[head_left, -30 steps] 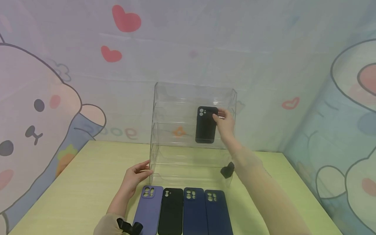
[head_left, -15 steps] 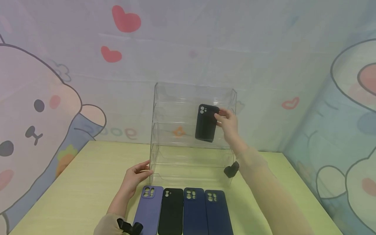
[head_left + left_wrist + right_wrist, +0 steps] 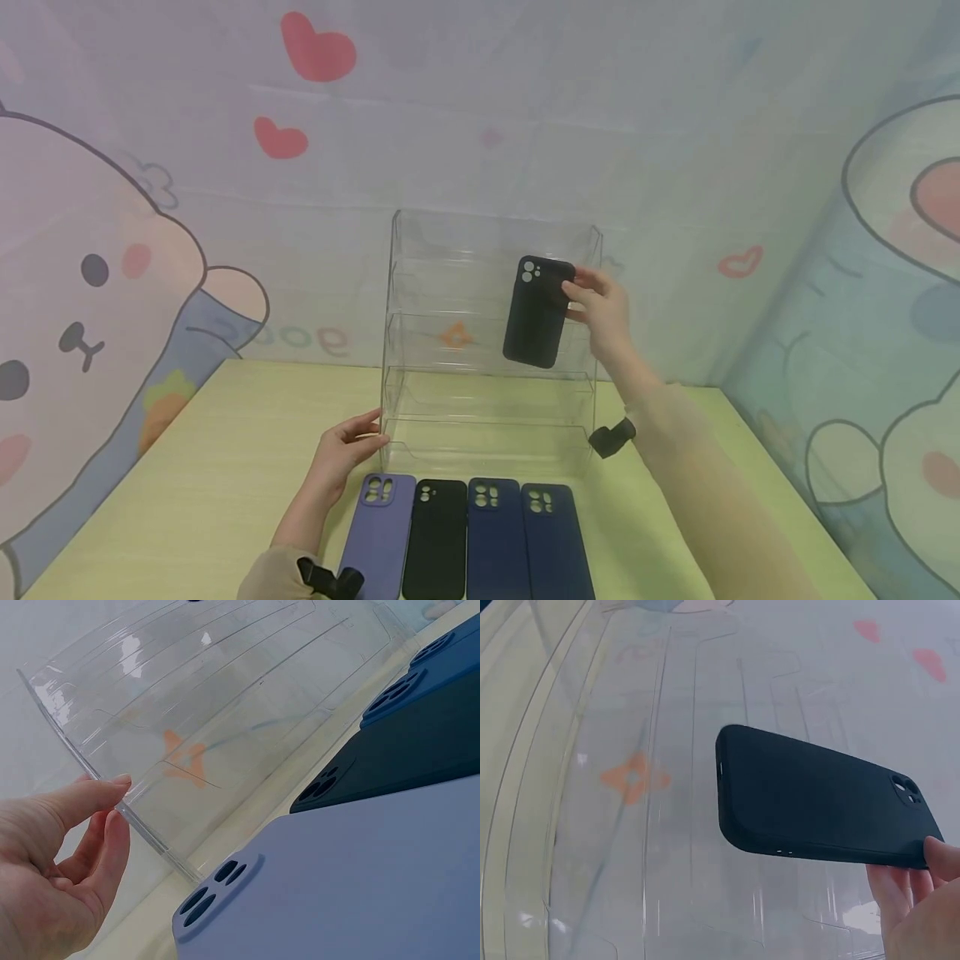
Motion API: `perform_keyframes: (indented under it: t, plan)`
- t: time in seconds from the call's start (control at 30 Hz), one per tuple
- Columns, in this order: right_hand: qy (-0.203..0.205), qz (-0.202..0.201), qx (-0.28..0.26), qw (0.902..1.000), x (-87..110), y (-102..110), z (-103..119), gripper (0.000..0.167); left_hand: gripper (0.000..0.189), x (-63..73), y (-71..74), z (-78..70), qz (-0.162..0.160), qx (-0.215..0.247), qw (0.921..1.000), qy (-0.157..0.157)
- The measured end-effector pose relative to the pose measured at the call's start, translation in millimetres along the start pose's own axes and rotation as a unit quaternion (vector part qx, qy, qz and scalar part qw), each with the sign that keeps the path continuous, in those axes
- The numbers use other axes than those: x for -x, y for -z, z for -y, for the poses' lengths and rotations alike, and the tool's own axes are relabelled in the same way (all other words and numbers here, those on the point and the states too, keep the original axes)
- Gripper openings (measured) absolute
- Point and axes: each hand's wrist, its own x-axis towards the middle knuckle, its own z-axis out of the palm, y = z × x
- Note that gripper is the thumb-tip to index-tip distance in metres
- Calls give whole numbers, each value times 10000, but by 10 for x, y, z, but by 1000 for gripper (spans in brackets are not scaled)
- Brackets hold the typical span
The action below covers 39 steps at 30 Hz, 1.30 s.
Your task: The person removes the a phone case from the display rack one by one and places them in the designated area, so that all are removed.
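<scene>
My right hand (image 3: 606,312) grips a black phone case (image 3: 537,312) by its right edge, thumb on its back and fingers behind. The case tilts slightly, camera holes at the top, in front of the upper tiers of a clear plastic display rack (image 3: 388,333). In the right wrist view the black case (image 3: 810,795) stands apart from the rack's ledges. My left hand (image 3: 342,454) pinches the rack's left side edge low down; the left wrist view shows thumb and fingers (image 3: 112,840) on either side of that edge.
In front of the rack lie a purple phone case (image 3: 378,537), another black case (image 3: 435,542) and two dark blue cases (image 3: 497,542), side by side on the pale yellow table (image 3: 187,467). A printed cloth backdrop (image 3: 480,100) hangs behind. Each wrist wears a small black camera (image 3: 330,578).
The right hand has drawn the black phone case to the right and slightly up, tilting its top rightward; it now looks larger. The left hand has stayed on the rack's edge.
</scene>
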Motion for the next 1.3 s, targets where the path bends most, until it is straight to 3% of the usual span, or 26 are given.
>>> perform_keyframes:
  t: [0.27, 0.67, 1.03, 1.13, 1.3]
  plan:
    - [-316, 256, 375, 9985, 228, 130, 17, 43, 57, 12, -4, 1, 2, 50, 10000, 44]
    - [-813, 849, 499, 9918, 478, 491, -166, 43, 56, 24, -3, -2, 15, 78, 10000, 45]
    - [-1197, 1355, 285, 9831, 683, 869, -443, 17, 56, 45, 5, -23, 28, 26, 10000, 3]
    - [-1426, 1521, 275, 9776, 739, 943, -534, 24, 56, 52, 8, -28, 24, 3, 10000, -12]
    - [-1691, 1700, 531, 9694, 854, 1056, -697, 51, 57, 64, 5, -34, 42, -27, 10000, -26]
